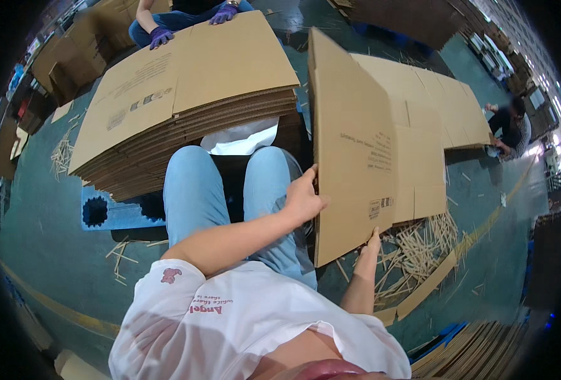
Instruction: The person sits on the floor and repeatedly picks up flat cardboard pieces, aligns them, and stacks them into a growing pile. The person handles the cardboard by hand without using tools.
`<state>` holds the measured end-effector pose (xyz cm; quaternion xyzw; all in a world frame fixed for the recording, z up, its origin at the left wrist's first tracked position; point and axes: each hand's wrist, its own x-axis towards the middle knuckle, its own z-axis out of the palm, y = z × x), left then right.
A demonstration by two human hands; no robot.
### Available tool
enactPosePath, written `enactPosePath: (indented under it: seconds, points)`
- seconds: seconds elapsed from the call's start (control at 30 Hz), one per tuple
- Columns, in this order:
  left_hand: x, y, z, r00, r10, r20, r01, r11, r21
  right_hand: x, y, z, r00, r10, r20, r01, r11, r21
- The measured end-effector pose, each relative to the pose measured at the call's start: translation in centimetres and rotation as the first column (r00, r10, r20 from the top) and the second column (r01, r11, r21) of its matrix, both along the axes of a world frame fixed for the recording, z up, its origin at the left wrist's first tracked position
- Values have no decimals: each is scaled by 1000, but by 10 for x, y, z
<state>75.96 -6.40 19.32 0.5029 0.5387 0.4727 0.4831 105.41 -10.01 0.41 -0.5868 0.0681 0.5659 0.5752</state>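
A flattened cardboard box (353, 152) stands tilted on edge to the right of my knees, its printed face toward me. My left hand (304, 197) grips its left edge, with the fingers partly hidden at the edge. On its lower edge, my right hand (370, 243) has hold; the thumb shows on the near face and the other fingers are hidden behind the board. Right behind it lie more flat cardboard sheets (423, 145). In front of my knees rises a tall stack of flattened boxes (229, 60), left of the board I hold.
Across the stack sits a person whose purple-gloved hands (161, 36) rest on its far edge. Cardboard strips (420, 250) are heaped on the floor at right. A blue plastic pallet (125, 215) supports the stack. Another person (513, 130) crouches at far right. More stacked cardboard (477, 354) lies at lower right.
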Motion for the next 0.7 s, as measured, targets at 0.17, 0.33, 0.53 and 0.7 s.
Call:
enactPosePath:
  seconds: [0.17,0.33,0.53,0.7]
  points:
    - [-13,-52,66,983,-184,16,178,969,173,-44,-24,4,945,208,-254,-55,863,502]
    - [-56,-59,86,883,-342,323,292,937,192,-76,-14,38,923,131,-363,112,809,577]
    - [-152,-57,114,823,-186,537,67,970,233,-109,-1,113,930,105,-352,147,772,618]
    - [-256,-63,114,839,42,542,-201,950,238,-180,25,196,930,340,-136,-150,693,706]
